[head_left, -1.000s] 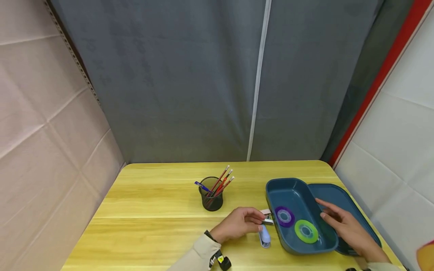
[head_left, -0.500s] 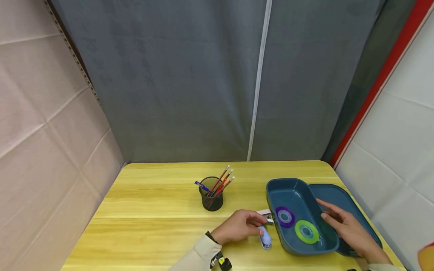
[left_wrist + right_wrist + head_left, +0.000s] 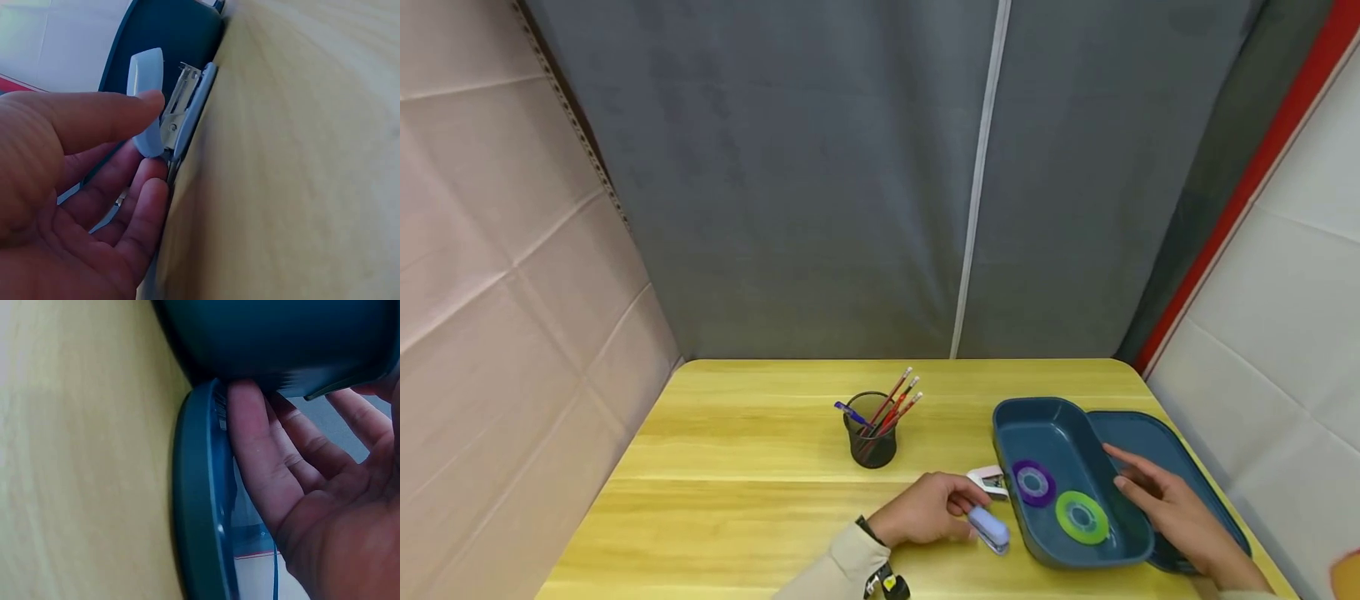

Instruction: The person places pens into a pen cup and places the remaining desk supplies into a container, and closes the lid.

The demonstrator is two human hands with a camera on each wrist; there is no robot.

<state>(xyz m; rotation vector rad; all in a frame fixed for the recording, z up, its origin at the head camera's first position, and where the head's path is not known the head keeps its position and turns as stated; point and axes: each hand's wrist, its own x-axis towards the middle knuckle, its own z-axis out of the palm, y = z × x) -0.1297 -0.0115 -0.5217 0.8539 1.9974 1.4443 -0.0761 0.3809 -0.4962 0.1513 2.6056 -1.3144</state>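
Note:
My left hand [image 3: 928,510] pinches a small light-blue stapler [image 3: 989,530] at its hinge end, left of the blue box. In the left wrist view the thumb presses on the stapler's raised top arm [image 3: 149,69], apart from its metal staple channel [image 3: 181,106], with curled fingers around the hinge. A pale pink stapler [image 3: 989,481] lies just beyond, against the box wall. My right hand [image 3: 1172,508] rests at the right side of the blue box [image 3: 1052,437], its loosely extended fingers touching the outer wall. Purple [image 3: 1033,483] and green [image 3: 1082,517] tape rolls lie inside the box.
A dark blue lid [image 3: 1138,433], or shallow tray, lies under the right hand and partly beneath the box's edge. A black mesh pen cup [image 3: 873,450] with pencils and a blue pen stands left of centre. A grey curtain [image 3: 820,183] hangs behind the wooden table [image 3: 737,467].
My left hand has moved slightly towards me and turned the blue stapler, so it lies more diagonally. More of the pink stapler shows. The right hand stays at the box.

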